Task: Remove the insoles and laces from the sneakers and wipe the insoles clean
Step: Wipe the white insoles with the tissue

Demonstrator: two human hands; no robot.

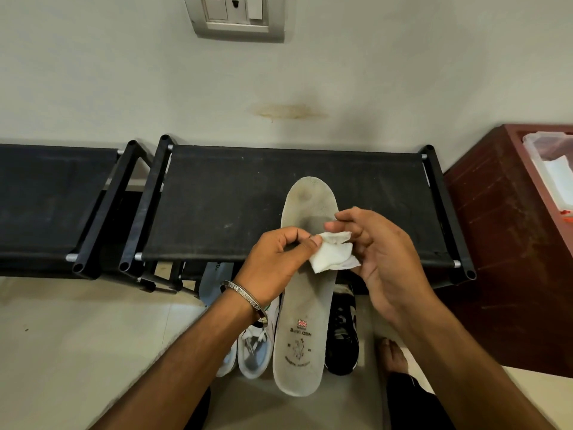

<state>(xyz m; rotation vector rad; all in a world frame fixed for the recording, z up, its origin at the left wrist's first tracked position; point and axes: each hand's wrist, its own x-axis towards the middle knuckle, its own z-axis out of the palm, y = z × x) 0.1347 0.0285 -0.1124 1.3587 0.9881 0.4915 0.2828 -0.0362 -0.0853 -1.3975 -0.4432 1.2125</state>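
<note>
- Against the pale plaster wall point(310, 72), with its grey switch plate point(238, 17) above, stands a black fabric-topped shoe rack point(232, 197); a dark red wooden cabinet point(496, 243) sits at its right end.
- Over the rack's front edge lies a long grey worn insole point(305, 321), toe toward the wall and heel hanging out past the edge, apparently so its upper face is open for wiping.
- Below the front edge, on the cream tiled floor point(62, 336), stand white lace-up sneakers point(254, 352) and a black patterned sneaker point(342, 336).
- Left hand point(273, 262), steel bangle point(245, 301) at the wrist, pinches a small white folded cloth point(330, 256) between thumb and forefinger.
- Right hand point(381, 259), fingers loosely curled, nips the cloth's top corner, probably refolding it.
</note>
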